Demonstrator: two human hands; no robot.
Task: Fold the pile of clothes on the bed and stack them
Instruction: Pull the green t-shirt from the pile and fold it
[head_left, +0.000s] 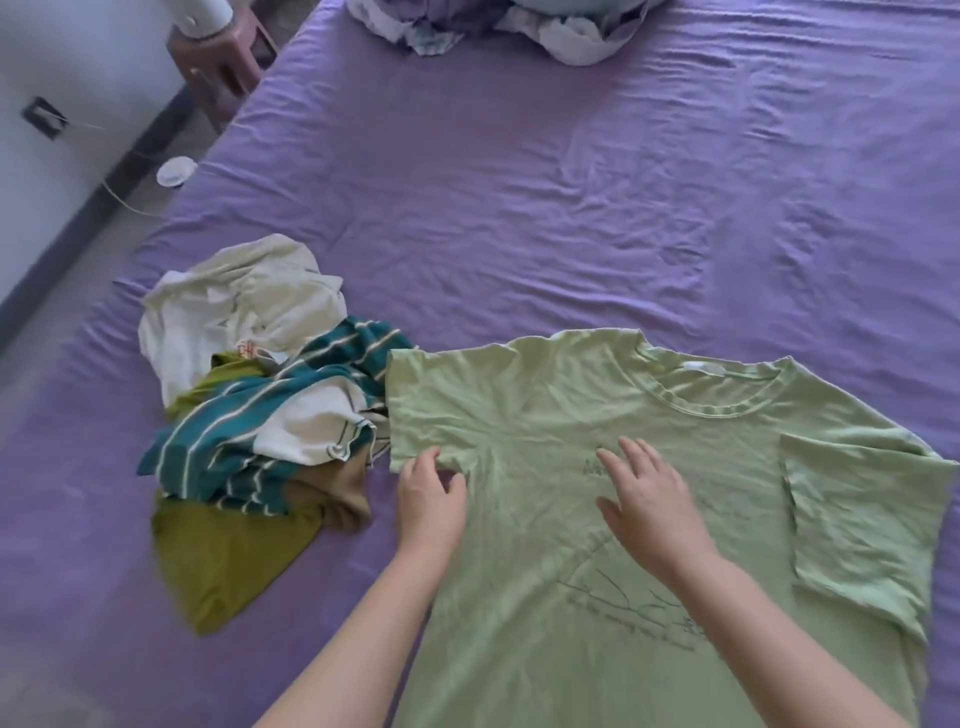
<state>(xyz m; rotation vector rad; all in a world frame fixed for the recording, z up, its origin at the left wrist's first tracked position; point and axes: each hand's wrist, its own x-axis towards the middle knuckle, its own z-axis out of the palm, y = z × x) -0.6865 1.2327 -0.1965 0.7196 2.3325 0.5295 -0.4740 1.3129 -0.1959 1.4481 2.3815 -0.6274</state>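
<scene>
A light green T-shirt (545, 415) lies spread face up on the purple bed (519, 182), collar toward the far side, with a dark line print on its chest. My left hand (428, 499) pinches the lower edge of the shirt's left sleeve near the armpit. Flat on the chest of the shirt lies my right hand (649, 499), fingers straight and spread. To the left sits a rumpled pile of clothes (249, 410): a white garment, a teal striped one, an olive green one and a tan one.
Crumpled bedding (519, 26) lies at the far end of the bed. Left of the bed are a brown stool (223, 67), a white round object (176, 171) with a cord on the floor, and a wall.
</scene>
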